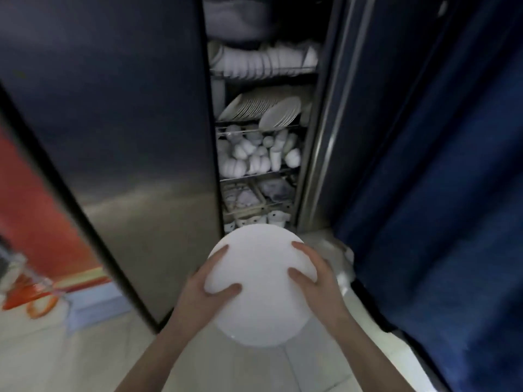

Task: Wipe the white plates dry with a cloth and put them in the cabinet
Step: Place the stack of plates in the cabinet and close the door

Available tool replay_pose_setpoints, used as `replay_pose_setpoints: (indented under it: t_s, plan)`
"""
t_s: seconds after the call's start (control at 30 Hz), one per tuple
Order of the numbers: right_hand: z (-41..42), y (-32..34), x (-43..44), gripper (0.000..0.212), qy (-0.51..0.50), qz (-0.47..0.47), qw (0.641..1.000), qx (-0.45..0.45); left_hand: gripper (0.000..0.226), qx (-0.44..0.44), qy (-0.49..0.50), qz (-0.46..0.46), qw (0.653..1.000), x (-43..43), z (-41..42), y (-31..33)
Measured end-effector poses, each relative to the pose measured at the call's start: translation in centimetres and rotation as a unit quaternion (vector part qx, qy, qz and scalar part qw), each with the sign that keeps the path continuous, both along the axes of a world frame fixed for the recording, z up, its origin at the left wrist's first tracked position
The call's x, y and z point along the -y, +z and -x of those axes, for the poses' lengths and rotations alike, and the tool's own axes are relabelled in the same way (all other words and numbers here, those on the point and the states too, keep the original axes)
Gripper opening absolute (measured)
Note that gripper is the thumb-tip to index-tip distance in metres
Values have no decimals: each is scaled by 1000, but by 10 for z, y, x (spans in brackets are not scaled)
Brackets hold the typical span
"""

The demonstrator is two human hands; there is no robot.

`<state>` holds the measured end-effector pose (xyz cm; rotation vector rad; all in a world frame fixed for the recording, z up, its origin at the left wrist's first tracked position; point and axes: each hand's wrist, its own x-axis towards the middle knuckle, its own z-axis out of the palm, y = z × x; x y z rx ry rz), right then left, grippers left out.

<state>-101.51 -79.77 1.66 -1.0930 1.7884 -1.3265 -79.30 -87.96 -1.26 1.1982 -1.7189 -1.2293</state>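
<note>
I hold a round white plate (260, 284) in front of me, low and just before the open cabinet (263, 123). My left hand (206, 287) grips its left rim, thumb on top. My right hand (314, 275) grips the right rim the same way. Inside the cabinet, wire racks carry white plates standing on edge (266, 108), with white bowls (254, 62) on the rack above and white cups (254, 154) on the one below. No cloth is plainly visible; something white (342, 264) lies behind my right hand.
The steel cabinet door (127, 123) stands swung open at the left. A dark blue curtain (438, 193) hangs on the right. Orange items (31, 298) sit on the floor at far left, beside a red wall. Pale floor tiles lie under my arms.
</note>
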Motion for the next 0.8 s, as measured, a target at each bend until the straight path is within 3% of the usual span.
replay_pose_setpoints:
  t_s: [0.33, 0.8]
  plan:
    - [182, 14, 127, 53, -71, -16, 997, 1, 74, -52, -65, -19, 996, 165, 198, 1]
    - [380, 40, 359, 61, 57, -11, 997, -50, 68, -139, 83, -31, 986, 336, 385, 9]
